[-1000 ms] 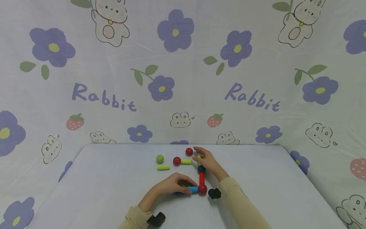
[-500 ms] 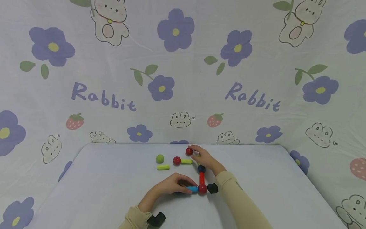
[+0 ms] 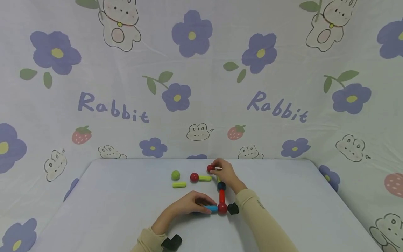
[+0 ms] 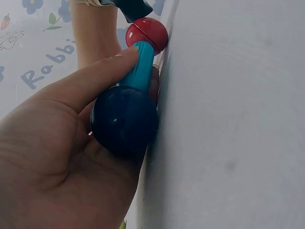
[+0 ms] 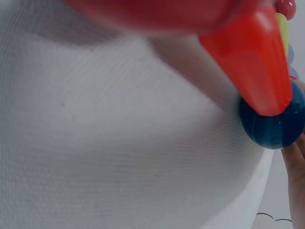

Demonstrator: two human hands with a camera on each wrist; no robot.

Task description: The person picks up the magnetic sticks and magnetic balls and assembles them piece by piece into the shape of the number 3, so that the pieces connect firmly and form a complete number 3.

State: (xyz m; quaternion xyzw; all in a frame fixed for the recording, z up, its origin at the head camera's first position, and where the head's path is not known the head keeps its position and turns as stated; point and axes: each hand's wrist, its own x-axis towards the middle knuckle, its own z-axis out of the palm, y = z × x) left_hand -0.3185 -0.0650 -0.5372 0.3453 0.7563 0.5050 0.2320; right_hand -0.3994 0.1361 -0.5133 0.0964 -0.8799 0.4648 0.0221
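Note:
My left hand [image 3: 189,203] grips a light blue stick [image 4: 138,71] between thumb and fingers. A dark blue ball [image 4: 125,120] on the stick's near end sits against the palm; a red ball [image 3: 222,208] is on its other end. From that red ball a red stick [image 3: 221,196] runs back to another dark blue ball [image 3: 221,186], which carries a yellow-green stick [image 3: 218,178], partly hidden by my right hand [image 3: 229,176]. At the back, thumb and fingers of the right hand pinch a separate red ball [image 3: 210,168] close to that stick's far end.
Left of the right hand lies a red ball [image 3: 194,177] with a yellow-green stick [image 3: 205,178] attached. A green ball [image 3: 175,175] and a loose yellow-green stick [image 3: 179,184] are farther left on the white table [image 3: 126,203]. Patterned cloth [image 3: 201,77] hangs behind.
The right hand has closed its fingers on the back red ball, and the ball has shifted slightly right and nearer. The left hand has stayed in place on the blue stick.

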